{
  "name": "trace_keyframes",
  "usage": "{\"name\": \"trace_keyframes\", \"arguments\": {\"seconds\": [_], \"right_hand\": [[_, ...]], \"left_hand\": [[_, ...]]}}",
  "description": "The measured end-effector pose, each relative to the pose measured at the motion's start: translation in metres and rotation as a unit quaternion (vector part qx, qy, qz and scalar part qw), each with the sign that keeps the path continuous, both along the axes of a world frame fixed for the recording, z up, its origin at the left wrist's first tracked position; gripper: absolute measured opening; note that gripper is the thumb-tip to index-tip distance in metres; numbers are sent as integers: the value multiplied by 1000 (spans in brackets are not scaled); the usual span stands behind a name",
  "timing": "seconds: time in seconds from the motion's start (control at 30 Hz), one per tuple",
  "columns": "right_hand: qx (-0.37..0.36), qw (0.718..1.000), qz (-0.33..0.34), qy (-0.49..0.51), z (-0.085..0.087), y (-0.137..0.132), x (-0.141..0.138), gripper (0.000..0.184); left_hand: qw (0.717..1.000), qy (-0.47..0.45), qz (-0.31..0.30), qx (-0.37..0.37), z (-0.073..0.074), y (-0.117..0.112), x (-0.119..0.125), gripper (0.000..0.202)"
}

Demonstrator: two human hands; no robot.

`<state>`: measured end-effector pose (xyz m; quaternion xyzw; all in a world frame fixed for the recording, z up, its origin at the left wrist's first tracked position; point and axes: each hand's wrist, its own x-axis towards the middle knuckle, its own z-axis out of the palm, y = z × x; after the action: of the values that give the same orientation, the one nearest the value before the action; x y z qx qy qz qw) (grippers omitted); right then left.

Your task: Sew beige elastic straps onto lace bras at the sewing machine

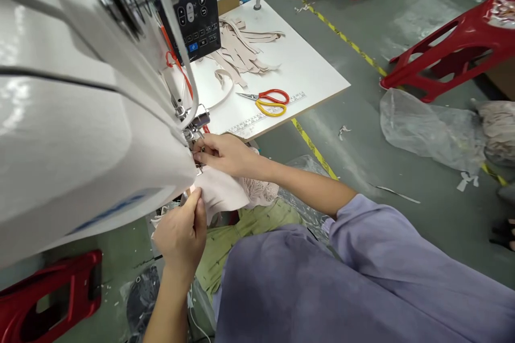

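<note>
A white sewing machine (pixel 100 134) fills the left side, its presser foot (pixel 199 167) low at the right end of its head. Under it lies a pale pink garment (pixel 225 190) with a lace part (pixel 260 192) hanging towards my lap. My left hand (pixel 181 233) is closed, thumb and forefinger pinching the garment's edge just in front of the foot. Behind the foot, my right hand (pixel 229 155) is closed too, fingertips pressed together beside the needle area; what lies between them is hidden. A narrow pale strip (pixel 221 97) curves from the tabletop towards the machine.
On the white table (pixel 317 75) lie scissors (pixel 267 102) with red and yellow handles and a heap of pale fabric strips (pixel 245 51). A control panel (pixel 195 10) stands behind the needle. Green patterned cloth (pixel 249 225) is below. Red stools (pixel 450 45) and plastic bags (pixel 430 128) stand around.
</note>
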<state>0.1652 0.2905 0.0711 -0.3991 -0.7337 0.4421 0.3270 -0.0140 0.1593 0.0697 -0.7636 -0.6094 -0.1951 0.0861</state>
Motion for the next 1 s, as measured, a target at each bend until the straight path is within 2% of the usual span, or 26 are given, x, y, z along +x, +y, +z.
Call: {"name": "trace_keyframes", "arguments": {"seconds": [0.2, 0.4, 0.53, 0.63, 0.7, 0.77, 0.9, 0.93, 1.0], "right_hand": [[8, 1000, 1, 10, -2, 1, 6, 13], [-1, 1000, 0, 17, -2, 2, 11, 13], [-10, 999, -8, 31, 0, 0, 12, 11], [-33, 998, -11, 55, -2, -5, 9, 9], [-64, 993, -14, 97, -6, -11, 6, 13], [-135, 977, -14, 167, -14, -19, 4, 21], [-316, 903, 14, 290, -28, -45, 6, 33], [-328, 896, 16, 300, -29, -53, 8, 32], [-286, 911, 5, 296, -30, -70, 14, 27]], "left_hand": [[998, 16, -34, 45, 3, 5, 5, 21], [997, 11, -47, 55, 7, 6, 8, 20], [997, -36, -33, 52, 5, 1, 6, 19], [994, -104, 7, 16, 4, -3, 4, 21], [988, -149, 39, -18, 6, -5, 3, 23], [980, -186, 55, -41, 9, -7, 1, 24], [971, -223, 49, -78, 17, -13, -5, 22], [970, -223, 46, -84, 17, -15, -6, 22], [975, -205, 25, -87, 17, -19, -6, 24]]}}
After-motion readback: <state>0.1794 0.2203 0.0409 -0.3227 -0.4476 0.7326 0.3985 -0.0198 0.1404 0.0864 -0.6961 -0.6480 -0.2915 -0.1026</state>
